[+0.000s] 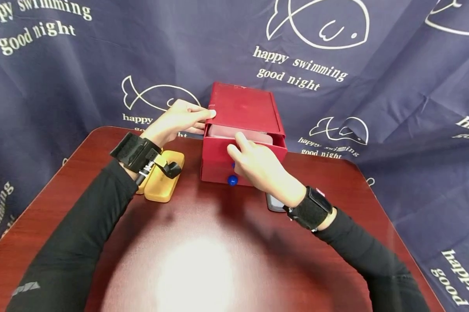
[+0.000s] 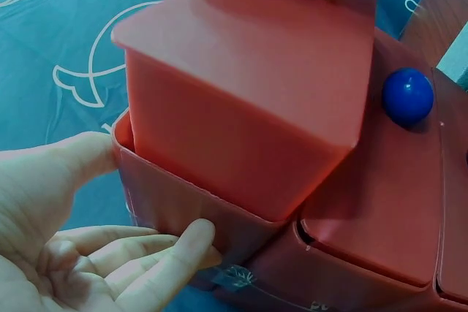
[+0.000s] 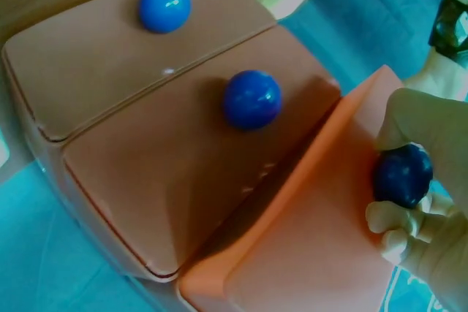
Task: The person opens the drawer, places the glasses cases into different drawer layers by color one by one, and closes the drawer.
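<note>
A red drawer box (image 1: 242, 106) stands at the back of the table, its drawers stacked and fitted with round blue knobs. The top drawer (image 2: 241, 144) sits pulled partway out, and a pale pink surface (image 1: 238, 133) shows inside it. My right hand (image 1: 263, 167) pinches that drawer's knob (image 3: 404, 174) between thumb and fingers. With the thumb on the box top and the fingers along its side, my left hand (image 1: 180, 119) holds the upper left edge. Below, the middle knob (image 3: 252, 99) and bottom knob (image 3: 164, 6) sit on closed drawers.
An open yellow case (image 1: 164, 180) lies left of the box, beneath my left wrist. To the right, a grey-white object with a dark rim (image 1: 274, 203) is partly hidden by my right forearm. A dark blue printed cloth (image 1: 234, 43) hangs right behind the table (image 1: 172, 229).
</note>
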Demonstrator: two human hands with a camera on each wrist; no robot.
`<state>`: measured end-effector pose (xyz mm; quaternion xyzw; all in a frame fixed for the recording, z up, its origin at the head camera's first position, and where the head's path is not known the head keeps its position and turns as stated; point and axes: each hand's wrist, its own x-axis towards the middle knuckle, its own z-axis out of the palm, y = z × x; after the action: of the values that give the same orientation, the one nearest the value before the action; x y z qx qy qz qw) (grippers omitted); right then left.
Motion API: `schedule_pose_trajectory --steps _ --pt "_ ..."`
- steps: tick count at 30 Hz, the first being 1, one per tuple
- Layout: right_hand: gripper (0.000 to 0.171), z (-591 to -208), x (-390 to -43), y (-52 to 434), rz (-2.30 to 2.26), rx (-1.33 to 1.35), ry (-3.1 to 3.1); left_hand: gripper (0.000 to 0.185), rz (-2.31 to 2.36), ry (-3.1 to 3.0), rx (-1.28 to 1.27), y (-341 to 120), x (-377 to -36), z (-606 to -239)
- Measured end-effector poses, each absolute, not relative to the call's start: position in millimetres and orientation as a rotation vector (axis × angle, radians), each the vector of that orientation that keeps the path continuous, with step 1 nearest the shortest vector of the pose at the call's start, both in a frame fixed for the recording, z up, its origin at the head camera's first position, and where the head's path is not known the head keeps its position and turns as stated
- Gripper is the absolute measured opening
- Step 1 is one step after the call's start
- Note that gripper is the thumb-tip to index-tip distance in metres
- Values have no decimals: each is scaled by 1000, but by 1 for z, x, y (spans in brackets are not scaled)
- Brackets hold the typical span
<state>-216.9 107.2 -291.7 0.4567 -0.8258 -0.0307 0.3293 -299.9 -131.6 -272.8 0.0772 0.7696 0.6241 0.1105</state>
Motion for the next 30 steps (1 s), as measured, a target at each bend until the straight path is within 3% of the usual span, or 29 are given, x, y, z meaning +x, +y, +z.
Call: schedule_pose_trajectory --steps 15,30 --pt "6 -289 -246 104 -59 1161 -2224 54 1820 2256 187 -131 -299 -270" --pt "6 -295 -244 99 -250 1046 -2230 54 1830 2245 189 -131 -297 -269"
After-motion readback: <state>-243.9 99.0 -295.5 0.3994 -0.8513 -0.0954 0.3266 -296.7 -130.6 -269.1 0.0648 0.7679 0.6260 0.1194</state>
